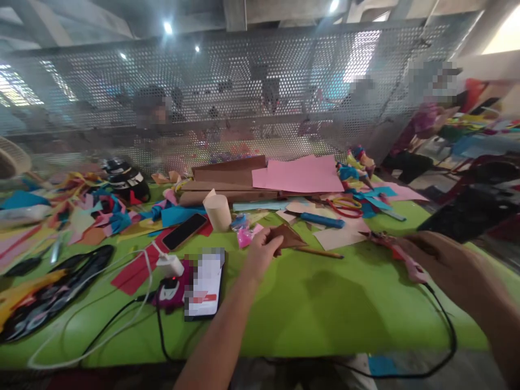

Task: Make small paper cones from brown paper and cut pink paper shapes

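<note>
My left hand reaches over the green table with its fingers pinched at the edge of a small brown sheet piece. At the right, my right hand is closed about a pink glue gun, its tip pointing left and a black cord trailing from its handle end. Some of the right fingers are hidden. Just beyond the brown piece lie a pencil, a blue cutter knife and a pale paper scrap. A small pink packet rests by my left fingers.
A lit phone lies beside a purple power strip with a white charger. Behind stand a cream roll, a dark phone, pink sheets and coloured scraps. A perforated metal screen closes the back.
</note>
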Demonstrator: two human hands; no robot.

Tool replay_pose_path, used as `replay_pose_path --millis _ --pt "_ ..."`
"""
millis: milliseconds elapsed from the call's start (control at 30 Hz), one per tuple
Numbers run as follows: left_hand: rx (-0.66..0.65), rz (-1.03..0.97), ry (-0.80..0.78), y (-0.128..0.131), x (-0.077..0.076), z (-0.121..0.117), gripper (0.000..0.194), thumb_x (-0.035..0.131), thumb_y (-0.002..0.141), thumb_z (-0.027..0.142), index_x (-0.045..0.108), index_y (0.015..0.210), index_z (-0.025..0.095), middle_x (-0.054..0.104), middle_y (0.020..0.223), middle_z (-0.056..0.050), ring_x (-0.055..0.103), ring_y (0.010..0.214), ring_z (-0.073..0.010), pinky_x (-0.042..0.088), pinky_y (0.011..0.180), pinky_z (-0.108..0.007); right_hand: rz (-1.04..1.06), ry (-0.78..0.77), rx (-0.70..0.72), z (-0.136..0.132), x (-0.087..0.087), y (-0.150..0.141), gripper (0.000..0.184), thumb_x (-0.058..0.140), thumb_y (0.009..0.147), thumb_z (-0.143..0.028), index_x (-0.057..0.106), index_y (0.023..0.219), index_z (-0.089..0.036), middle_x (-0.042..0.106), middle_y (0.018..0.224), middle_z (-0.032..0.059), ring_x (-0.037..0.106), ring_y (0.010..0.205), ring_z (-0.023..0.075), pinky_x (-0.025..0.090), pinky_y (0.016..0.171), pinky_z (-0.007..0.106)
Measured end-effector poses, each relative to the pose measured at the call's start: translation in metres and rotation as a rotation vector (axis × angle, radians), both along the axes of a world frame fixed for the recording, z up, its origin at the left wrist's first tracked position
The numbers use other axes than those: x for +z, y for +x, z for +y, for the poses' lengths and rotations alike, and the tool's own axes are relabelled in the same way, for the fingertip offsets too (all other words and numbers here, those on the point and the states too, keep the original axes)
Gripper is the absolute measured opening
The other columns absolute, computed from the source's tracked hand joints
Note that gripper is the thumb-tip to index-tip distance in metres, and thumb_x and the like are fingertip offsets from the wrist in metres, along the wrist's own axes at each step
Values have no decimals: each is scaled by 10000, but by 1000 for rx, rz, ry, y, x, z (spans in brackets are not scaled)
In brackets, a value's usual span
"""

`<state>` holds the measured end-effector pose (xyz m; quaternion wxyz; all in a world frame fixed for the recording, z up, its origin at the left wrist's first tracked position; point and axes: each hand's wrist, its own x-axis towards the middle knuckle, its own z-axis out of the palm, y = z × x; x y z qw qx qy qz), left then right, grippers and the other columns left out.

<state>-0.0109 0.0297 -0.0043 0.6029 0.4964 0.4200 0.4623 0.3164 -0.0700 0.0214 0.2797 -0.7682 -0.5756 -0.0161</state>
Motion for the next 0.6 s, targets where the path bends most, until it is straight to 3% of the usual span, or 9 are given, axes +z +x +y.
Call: replay_pose_path --millis 100,267,400,600 --pt "10 -57 1 1 1 -1 207 736 697 319 668 827 173 609 684 15 489 534 -93 380 517 -229 446 40 294 15 3 -52 554 613 787 -747 759 985 -251 761 1013 98 692 905 277 532 765 353" --pt "18 -108 -5 0 2 -2 199 732 703 292 679 856 175 631 702 3 521 560 -108 392 534 -236 941 -39 517 50 -13 -123 562 778 707 -661 737 1086 -249 752 1080 90 680 972 275 542 825 378" --pt "14 -112 -18 1 1 -3 234 747 710 298 683 899 175 648 713 -7 546 578 -122 414 559 -247 1150 -36 558 63 -28 -149 539 826 680 -617 718 1045 -235 766 1015 79 683 958 261 541 838 383" --pt "-2 -69 -3 4 1 -6 276 756 717 280 690 964 177 684 798 -25 579 633 -133 456 600 -255 1296 25 468 61 -38 -156 482 840 669 -594 740 956 -219 760 921 64 672 814 208 534 753 342"
